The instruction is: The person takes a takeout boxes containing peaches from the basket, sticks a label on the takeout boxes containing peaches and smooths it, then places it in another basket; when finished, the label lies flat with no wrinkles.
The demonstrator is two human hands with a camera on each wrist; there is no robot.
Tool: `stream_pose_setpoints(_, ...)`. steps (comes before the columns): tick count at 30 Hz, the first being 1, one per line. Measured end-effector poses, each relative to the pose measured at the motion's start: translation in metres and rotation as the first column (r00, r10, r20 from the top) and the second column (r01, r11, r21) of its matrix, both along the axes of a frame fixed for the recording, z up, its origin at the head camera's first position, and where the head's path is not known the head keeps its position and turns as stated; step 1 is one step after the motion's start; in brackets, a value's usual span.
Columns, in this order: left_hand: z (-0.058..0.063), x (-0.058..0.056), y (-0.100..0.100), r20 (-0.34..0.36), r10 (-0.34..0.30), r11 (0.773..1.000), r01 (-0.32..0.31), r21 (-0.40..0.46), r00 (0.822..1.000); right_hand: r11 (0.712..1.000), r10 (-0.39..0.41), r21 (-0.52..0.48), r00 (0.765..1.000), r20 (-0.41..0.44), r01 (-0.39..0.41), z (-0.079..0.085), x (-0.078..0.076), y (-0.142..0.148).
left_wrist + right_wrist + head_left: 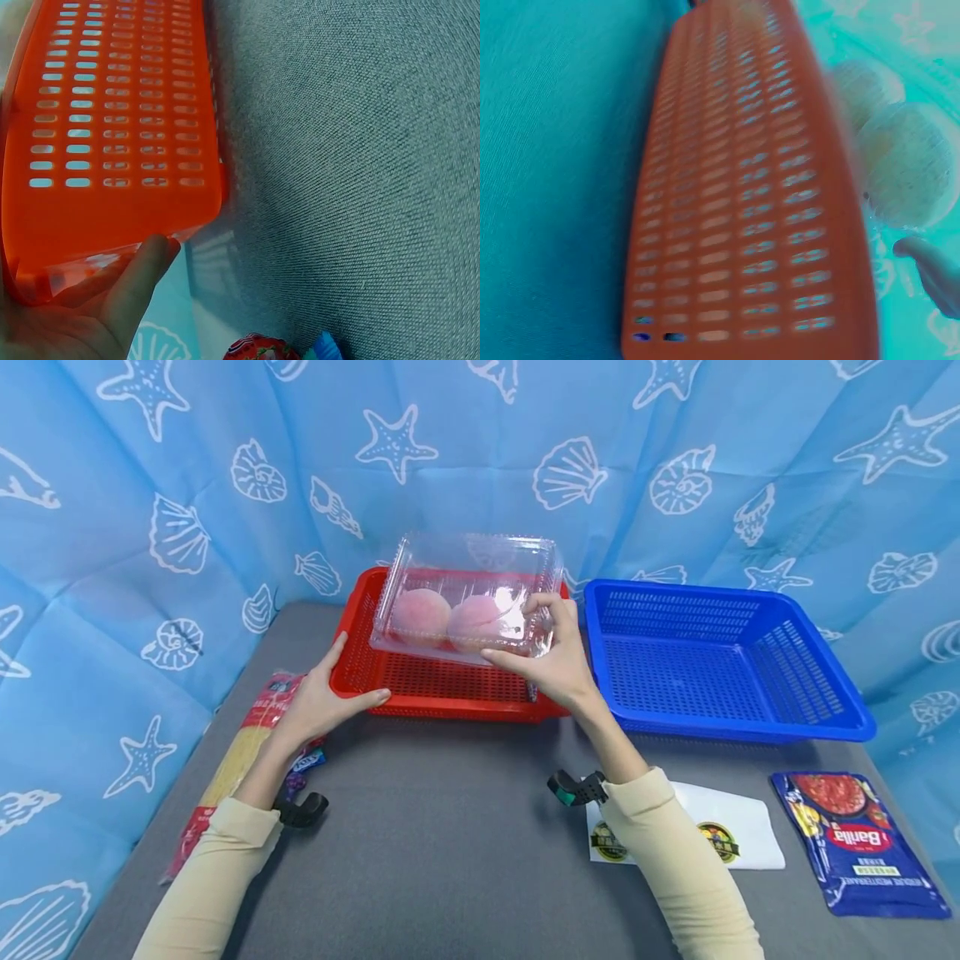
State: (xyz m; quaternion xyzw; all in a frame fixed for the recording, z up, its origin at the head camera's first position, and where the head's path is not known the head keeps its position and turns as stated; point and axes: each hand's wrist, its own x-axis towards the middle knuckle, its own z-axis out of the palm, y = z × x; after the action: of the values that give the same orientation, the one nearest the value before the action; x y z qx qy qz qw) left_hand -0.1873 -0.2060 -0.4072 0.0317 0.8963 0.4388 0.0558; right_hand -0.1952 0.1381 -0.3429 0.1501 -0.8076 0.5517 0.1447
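A clear plastic clamshell box [471,578] holding two pink peaches [422,617] is tilted over the red basket [450,703]. My right hand [557,662] pinches the box at its right end, thumb along the near edge and fingers over the top. In the right wrist view the peaches [909,166] show beyond the basket's long slotted wall. At the basket's left end, my left hand [318,700] grips the rim, its thumb at the near corner. The left wrist view shows that thumb [142,281] against the basket's end, with the other fingers partly hidden behind it.
To the right stands a blue basket [738,725]. A white packet [750,827] lies partly under my right forearm, with a blue Barilla pouch [858,843] beyond it. A long noodle pack [242,760] and small wrapped sweets [307,762] lie by my left arm. A blue curtain [465,468] hangs behind.
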Motion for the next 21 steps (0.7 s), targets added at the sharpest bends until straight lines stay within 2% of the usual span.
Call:
stream_pose_setpoints(6, 0.002, 0.0, 0.002, 0.013, 0.018, 1.0, -0.018, -0.006, 1.0, 1.0, 0.007, -0.031, 1.0, 0.014, -0.006, 0.015, 0.022, 0.009)
stream_pose_setpoints(11, 0.003, 0.0, 0.003, 0.006, 0.012, 1.0, -0.012, -0.003, 1.0, 0.996, 0.053, -0.07, 0.998, 0.026, -0.051, 0.016, 0.041, 0.018)
stream_pose_setpoints(16, 0.0, 0.001, 0.001, -0.073, -0.041, 0.998, 0.045, 0.052, 0.996, 0.991, 0.086, -0.112, 0.994, 0.061, -0.079, 0.013, 0.062, 0.026)
stream_pose_setpoints(21, -0.004, 0.0, -0.001, -0.153, -0.069, 0.991, 0.085, 0.107, 0.986, 0.966, 0.173, -0.211, 0.98, 0.093, -0.151, 0.008, 0.085, 0.032)
